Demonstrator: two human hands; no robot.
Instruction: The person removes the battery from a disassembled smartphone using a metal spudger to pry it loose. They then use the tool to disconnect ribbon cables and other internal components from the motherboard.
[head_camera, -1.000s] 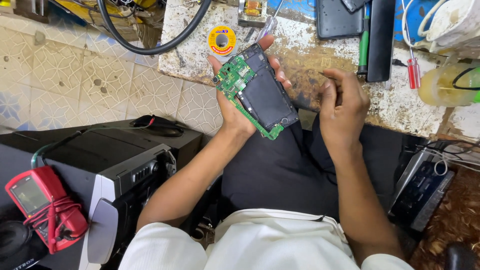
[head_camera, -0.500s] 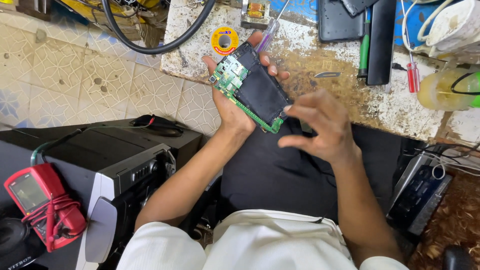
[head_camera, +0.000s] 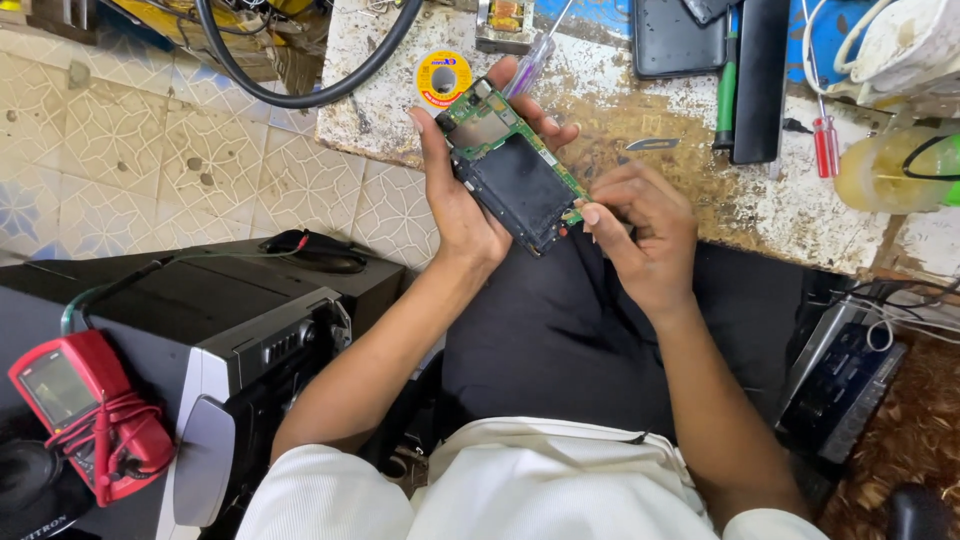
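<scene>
My left hand (head_camera: 468, 195) holds a green phone circuit board (head_camera: 512, 166) with a black screen panel fixed to it, tilted over the edge of the worn workbench (head_camera: 700, 190). My right hand (head_camera: 640, 225) pinches the board's lower right corner with thumb and forefinger; whether something small sits between those fingertips I cannot tell. A yellow solder spool (head_camera: 443, 79) lies on the bench just beyond the board. A small blade (head_camera: 652, 144) rests on the bench above my right hand.
A red multimeter (head_camera: 85, 412) sits on a black and silver stereo unit (head_camera: 200, 340) at my left. On the bench lie a black tablet-like slab (head_camera: 676, 38), a green-handled tool (head_camera: 727, 90), a red screwdriver (head_camera: 824, 140) and a yellowish jar (head_camera: 885, 172). A thick black cable (head_camera: 300, 90) loops over the tiled floor.
My right hand has come in from beside the board and now pinches its lower right corner. My left hand has kept the board steady, tilting it slightly.
</scene>
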